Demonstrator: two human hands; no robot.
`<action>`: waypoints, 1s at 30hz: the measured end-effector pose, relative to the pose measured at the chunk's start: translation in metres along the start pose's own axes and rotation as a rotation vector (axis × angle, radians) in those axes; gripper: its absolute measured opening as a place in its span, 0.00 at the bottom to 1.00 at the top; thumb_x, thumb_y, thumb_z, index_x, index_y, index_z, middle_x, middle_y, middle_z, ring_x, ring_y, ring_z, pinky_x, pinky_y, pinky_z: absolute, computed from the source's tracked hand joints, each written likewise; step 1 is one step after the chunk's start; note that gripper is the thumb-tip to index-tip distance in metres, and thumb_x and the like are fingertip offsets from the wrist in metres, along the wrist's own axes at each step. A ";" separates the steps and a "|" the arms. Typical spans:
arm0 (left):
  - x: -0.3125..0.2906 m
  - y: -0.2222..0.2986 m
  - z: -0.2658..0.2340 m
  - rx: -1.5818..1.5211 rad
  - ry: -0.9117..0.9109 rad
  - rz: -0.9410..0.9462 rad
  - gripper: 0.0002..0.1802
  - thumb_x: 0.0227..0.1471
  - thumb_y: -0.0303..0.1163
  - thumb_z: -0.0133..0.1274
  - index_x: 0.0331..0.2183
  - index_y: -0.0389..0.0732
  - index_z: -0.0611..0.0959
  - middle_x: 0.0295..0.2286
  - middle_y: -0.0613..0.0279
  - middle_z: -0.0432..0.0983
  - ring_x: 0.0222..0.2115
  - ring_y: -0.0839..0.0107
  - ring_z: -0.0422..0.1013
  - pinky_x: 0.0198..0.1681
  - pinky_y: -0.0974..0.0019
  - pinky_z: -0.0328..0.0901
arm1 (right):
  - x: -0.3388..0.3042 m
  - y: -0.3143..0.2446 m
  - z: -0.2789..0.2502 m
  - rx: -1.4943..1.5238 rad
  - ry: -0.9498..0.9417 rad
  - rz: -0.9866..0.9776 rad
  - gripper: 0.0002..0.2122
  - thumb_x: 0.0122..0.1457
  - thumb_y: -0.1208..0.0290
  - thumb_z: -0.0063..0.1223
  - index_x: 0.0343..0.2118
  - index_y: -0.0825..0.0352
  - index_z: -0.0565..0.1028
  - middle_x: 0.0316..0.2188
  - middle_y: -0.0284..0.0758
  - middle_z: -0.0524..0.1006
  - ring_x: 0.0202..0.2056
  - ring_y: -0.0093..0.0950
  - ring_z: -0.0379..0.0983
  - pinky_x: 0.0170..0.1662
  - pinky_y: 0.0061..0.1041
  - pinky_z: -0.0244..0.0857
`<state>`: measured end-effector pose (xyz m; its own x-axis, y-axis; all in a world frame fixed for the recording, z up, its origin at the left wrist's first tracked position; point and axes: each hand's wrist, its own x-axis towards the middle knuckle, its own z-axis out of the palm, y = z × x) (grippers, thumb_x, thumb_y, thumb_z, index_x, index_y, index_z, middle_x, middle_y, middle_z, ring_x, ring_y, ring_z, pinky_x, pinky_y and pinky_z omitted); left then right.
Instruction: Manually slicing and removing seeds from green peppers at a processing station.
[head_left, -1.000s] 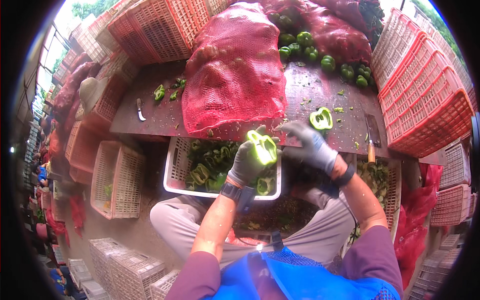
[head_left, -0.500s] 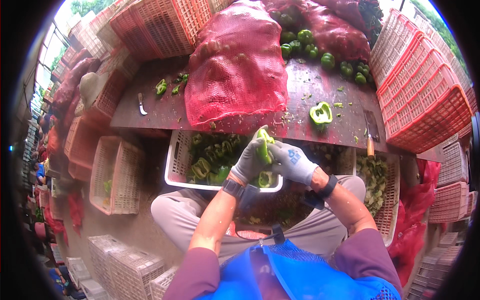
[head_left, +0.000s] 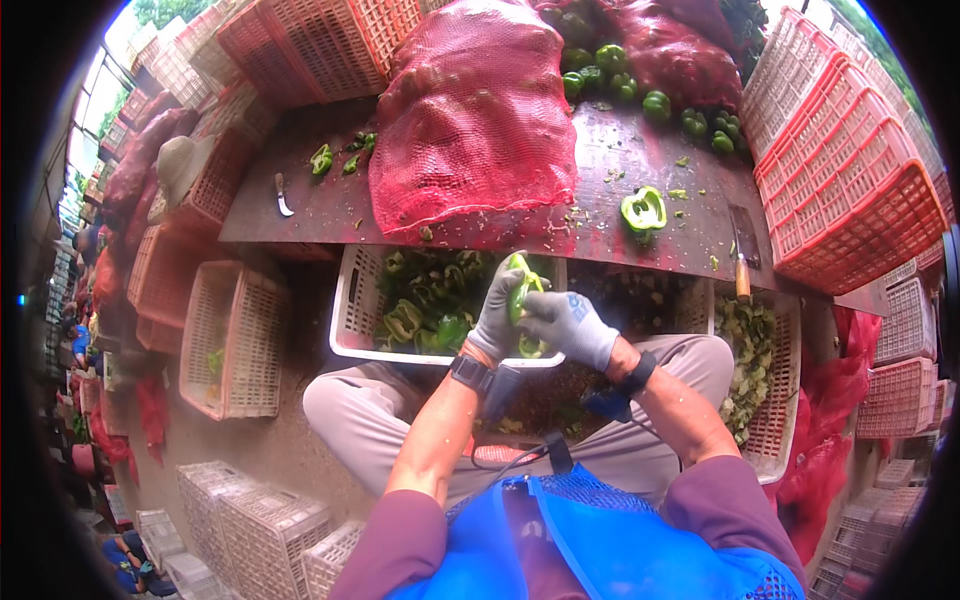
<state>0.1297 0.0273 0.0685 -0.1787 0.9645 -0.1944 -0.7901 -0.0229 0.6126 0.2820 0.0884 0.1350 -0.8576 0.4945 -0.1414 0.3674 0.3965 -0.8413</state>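
A piece of green bell pepper (head_left: 521, 288) is held up in front of me over the right end of a white crate (head_left: 345, 318). My gloved left hand (head_left: 495, 312) is closed round its left side. From the right, the fingers of my gloved right hand (head_left: 575, 325) press against the pepper's cut side; their tips are partly hidden. Cut green pepper pieces (head_left: 425, 315) fill the crate below my hands. On the dark table, a pepper half (head_left: 643, 209) lies with its hollow side up. A knife with a wooden handle (head_left: 742, 278) rests at the table's right front edge.
A full red mesh sack (head_left: 475, 120) stands on the table (head_left: 330, 215), with whole green peppers (head_left: 612, 60) behind it. A curved knife (head_left: 282, 195) lies at left. Pale pepper scraps (head_left: 752, 365) fill a crate at my right. Red crates (head_left: 850, 170) rise at the table's right.
My right hand has shifted slightly left and its fingers have curled in on the pepper. My left hand still grips the piece, now a little further left.
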 end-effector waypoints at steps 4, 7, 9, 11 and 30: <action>0.002 -0.015 -0.011 -0.035 0.033 0.061 0.31 0.59 0.46 0.56 0.59 0.46 0.70 0.39 0.47 0.81 0.37 0.60 0.79 0.44 0.55 0.75 | -0.020 -0.001 0.015 -0.192 0.255 -0.265 0.06 0.59 0.70 0.61 0.35 0.65 0.75 0.26 0.45 0.78 0.29 0.46 0.78 0.31 0.39 0.71; 0.006 -0.029 -0.022 -0.312 0.042 0.056 0.27 0.58 0.49 0.56 0.55 0.47 0.74 0.40 0.47 0.81 0.36 0.55 0.79 0.39 0.54 0.76 | -0.034 0.005 0.002 -0.381 0.319 -0.445 0.07 0.61 0.68 0.57 0.30 0.62 0.72 0.21 0.40 0.75 0.26 0.44 0.77 0.26 0.42 0.68; 0.010 -0.023 -0.030 -0.378 0.044 0.058 0.25 0.58 0.52 0.56 0.51 0.48 0.78 0.41 0.47 0.81 0.36 0.50 0.79 0.36 0.52 0.76 | -0.057 0.013 -0.016 -0.457 0.383 -0.489 0.06 0.60 0.72 0.56 0.28 0.61 0.72 0.22 0.38 0.74 0.23 0.41 0.75 0.25 0.40 0.69; 0.013 -0.013 -0.041 -0.380 0.040 0.057 0.25 0.57 0.52 0.57 0.51 0.49 0.79 0.43 0.48 0.81 0.38 0.50 0.79 0.39 0.50 0.76 | -0.090 0.030 -0.057 -0.505 0.526 -0.367 0.02 0.61 0.75 0.55 0.31 0.63 0.76 0.23 0.39 0.76 0.24 0.39 0.77 0.25 0.37 0.70; 0.007 0.003 -0.006 -0.243 0.107 -0.012 0.22 0.59 0.50 0.55 0.48 0.46 0.78 0.44 0.53 0.80 0.46 0.58 0.76 0.52 0.51 0.71 | 0.019 -0.009 -0.039 -0.564 -0.013 -0.373 0.10 0.59 0.67 0.58 0.41 0.64 0.75 0.33 0.42 0.79 0.35 0.45 0.80 0.36 0.43 0.74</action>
<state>0.1233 0.0322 0.0646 -0.2195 0.9320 -0.2883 -0.9077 -0.0867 0.4107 0.2764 0.1245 0.1604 -0.9664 0.2383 0.0966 0.1745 0.8837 -0.4343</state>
